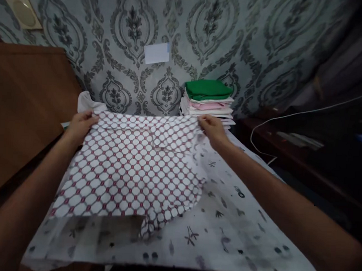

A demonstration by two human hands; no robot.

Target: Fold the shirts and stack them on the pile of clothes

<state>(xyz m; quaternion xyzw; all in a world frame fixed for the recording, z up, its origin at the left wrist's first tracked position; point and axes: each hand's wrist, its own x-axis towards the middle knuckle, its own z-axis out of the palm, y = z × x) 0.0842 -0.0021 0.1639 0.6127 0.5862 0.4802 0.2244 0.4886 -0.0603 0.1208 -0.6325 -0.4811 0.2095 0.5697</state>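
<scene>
A white garment (126, 169) with a grey lattice and dark red dots hangs stretched between my hands, its lower part over the cloth-covered table. It has what looks like a sleeve at the right, but its exact kind is unclear. My left hand (81, 125) pinches its far left corner. At the far right corner, my right hand (213, 131) grips it between thumb and fingers. Right behind that hand stands a stack of folded cloths (206, 106), white and pink, topped by a green folded cloth (208, 89).
A printed white cloth (224, 236) covers the table. Brown wooden furniture (23, 109) stands at the left. White fabric (89, 102) lies behind my left hand. A white cable (292, 114) runs across the dark area at right. Patterned wallpaper (134, 22) backs the table.
</scene>
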